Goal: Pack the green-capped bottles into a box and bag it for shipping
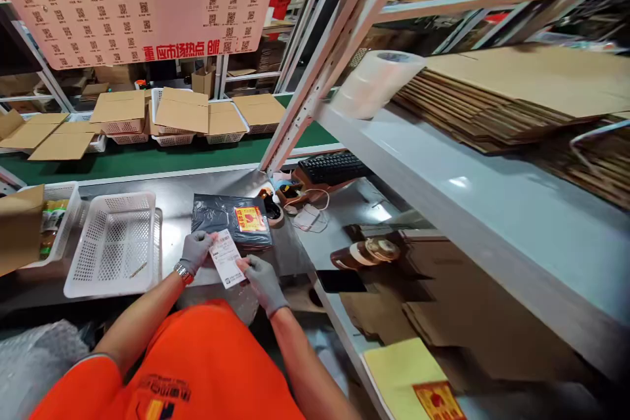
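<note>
Both my gloved hands hold a white shipping label (pixel 226 258) over the steel worktable (pixel 187 200). My left hand (pixel 195 251) pinches its upper left edge, and my right hand (pixel 260 279) grips its lower right corner. Just beyond the label lies a dark grey plastic mailer bag (pixel 221 215) with a red and yellow sticker (pixel 250 218). The label hangs in front of the bag's near edge.
An empty white mesh basket (pixel 115 246) sits left of my hands; another basket (pixel 59 210) with goods is farther left. A tape dispenser (pixel 365 253), keyboard (pixel 332 167), and scanner (pixel 272 207) lie right. Flat cardboard stacks (pixel 492 105) fill the shelf; a green conveyor (pixel 162 156) carries boxes behind.
</note>
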The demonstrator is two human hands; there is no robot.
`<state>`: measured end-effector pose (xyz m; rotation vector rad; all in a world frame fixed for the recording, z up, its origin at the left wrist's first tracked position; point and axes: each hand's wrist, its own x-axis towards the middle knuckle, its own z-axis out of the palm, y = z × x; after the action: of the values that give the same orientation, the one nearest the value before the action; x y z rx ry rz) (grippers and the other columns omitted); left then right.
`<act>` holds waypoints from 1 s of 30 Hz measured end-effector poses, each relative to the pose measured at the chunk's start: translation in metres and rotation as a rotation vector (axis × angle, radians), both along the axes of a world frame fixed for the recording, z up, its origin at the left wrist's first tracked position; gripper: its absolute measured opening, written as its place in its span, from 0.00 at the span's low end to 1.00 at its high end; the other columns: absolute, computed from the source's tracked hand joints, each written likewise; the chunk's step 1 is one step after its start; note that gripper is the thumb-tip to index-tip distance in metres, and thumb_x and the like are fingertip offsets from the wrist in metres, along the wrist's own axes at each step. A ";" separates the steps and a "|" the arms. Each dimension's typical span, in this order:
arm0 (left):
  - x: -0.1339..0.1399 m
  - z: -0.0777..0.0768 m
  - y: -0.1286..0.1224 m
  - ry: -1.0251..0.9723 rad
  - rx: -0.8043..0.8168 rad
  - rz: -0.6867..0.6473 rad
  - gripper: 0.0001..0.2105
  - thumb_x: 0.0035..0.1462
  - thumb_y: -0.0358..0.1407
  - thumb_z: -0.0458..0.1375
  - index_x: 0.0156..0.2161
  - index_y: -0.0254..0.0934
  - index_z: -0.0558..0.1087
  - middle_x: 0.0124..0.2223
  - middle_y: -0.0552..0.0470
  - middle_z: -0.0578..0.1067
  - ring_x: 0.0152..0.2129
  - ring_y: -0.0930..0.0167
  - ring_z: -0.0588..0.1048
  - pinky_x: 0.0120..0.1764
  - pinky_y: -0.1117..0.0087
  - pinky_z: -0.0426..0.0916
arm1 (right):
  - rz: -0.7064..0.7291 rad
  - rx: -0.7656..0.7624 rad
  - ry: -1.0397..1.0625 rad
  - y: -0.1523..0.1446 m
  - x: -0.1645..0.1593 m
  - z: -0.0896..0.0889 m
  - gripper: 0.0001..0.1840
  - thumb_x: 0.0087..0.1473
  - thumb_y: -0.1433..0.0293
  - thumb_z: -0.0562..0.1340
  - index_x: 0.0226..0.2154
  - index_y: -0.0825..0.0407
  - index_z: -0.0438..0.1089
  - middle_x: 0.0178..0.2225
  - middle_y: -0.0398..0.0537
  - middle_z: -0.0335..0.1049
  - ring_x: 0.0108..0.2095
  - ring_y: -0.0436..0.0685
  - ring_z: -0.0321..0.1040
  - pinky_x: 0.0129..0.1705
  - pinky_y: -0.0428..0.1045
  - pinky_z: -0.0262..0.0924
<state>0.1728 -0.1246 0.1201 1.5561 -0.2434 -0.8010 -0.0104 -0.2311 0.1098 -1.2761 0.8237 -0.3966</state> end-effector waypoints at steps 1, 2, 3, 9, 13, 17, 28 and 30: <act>-0.003 0.000 -0.002 0.048 -0.038 0.001 0.28 0.49 0.60 0.78 0.28 0.38 0.74 0.26 0.54 0.76 0.22 0.74 0.73 0.24 0.75 0.65 | -0.065 0.022 -0.015 0.000 0.003 0.001 0.35 0.37 0.37 0.82 0.23 0.47 0.74 0.22 0.42 0.73 0.24 0.54 0.65 0.26 0.51 0.61; -0.008 -0.001 -0.004 0.110 -0.068 -0.031 0.28 0.48 0.61 0.78 0.32 0.37 0.77 0.29 0.52 0.79 0.23 0.73 0.75 0.25 0.74 0.67 | -0.129 0.046 -0.037 0.001 0.007 0.002 0.35 0.37 0.36 0.82 0.24 0.47 0.74 0.23 0.43 0.75 0.25 0.55 0.67 0.27 0.51 0.63; -0.014 -0.003 -0.006 0.173 -0.087 -0.090 0.29 0.47 0.60 0.79 0.37 0.36 0.80 0.33 0.49 0.83 0.25 0.71 0.78 0.26 0.73 0.70 | -0.177 0.074 -0.063 0.001 0.011 0.004 0.35 0.36 0.36 0.82 0.25 0.47 0.75 0.25 0.44 0.77 0.27 0.56 0.69 0.29 0.52 0.65; -0.039 -0.019 -0.008 0.246 -0.051 -0.165 0.29 0.44 0.48 0.84 0.47 0.31 0.87 0.48 0.36 0.90 0.34 0.60 0.87 0.32 0.63 0.83 | -0.166 0.196 -0.149 0.007 0.016 0.008 0.32 0.43 0.36 0.80 0.32 0.46 0.83 0.42 0.53 0.89 0.40 0.66 0.82 0.41 0.58 0.77; -0.034 -0.022 -0.010 0.251 -0.041 -0.093 0.26 0.47 0.44 0.83 0.48 0.31 0.87 0.51 0.35 0.90 0.35 0.58 0.88 0.35 0.57 0.86 | -0.133 0.262 -0.129 0.008 0.006 0.005 0.30 0.44 0.41 0.81 0.36 0.47 0.85 0.42 0.54 0.90 0.39 0.64 0.83 0.42 0.56 0.76; -0.031 -0.021 -0.012 0.271 -0.029 -0.065 0.25 0.50 0.43 0.83 0.49 0.32 0.87 0.51 0.36 0.90 0.41 0.55 0.89 0.38 0.56 0.88 | -0.148 0.317 -0.137 0.012 0.004 0.002 0.31 0.40 0.43 0.84 0.36 0.48 0.86 0.39 0.53 0.89 0.36 0.61 0.82 0.42 0.54 0.75; -0.033 -0.020 -0.009 0.309 -0.050 -0.017 0.24 0.46 0.39 0.82 0.49 0.31 0.88 0.54 0.35 0.90 0.46 0.52 0.90 0.45 0.54 0.89 | -0.152 0.309 -0.178 0.018 0.005 -0.009 0.30 0.41 0.43 0.84 0.36 0.48 0.85 0.38 0.51 0.89 0.36 0.60 0.82 0.45 0.55 0.75; -0.033 -0.021 -0.008 0.308 -0.054 -0.017 0.25 0.46 0.39 0.82 0.49 0.30 0.88 0.53 0.35 0.90 0.45 0.52 0.90 0.45 0.54 0.88 | -0.164 0.302 -0.174 0.019 0.006 -0.011 0.31 0.41 0.42 0.84 0.36 0.47 0.85 0.38 0.50 0.89 0.36 0.61 0.82 0.45 0.56 0.75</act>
<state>0.1396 -0.1328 0.0996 1.3607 -0.0525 -1.0256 -0.0047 -0.2125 0.0990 -0.8843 0.8085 -0.4873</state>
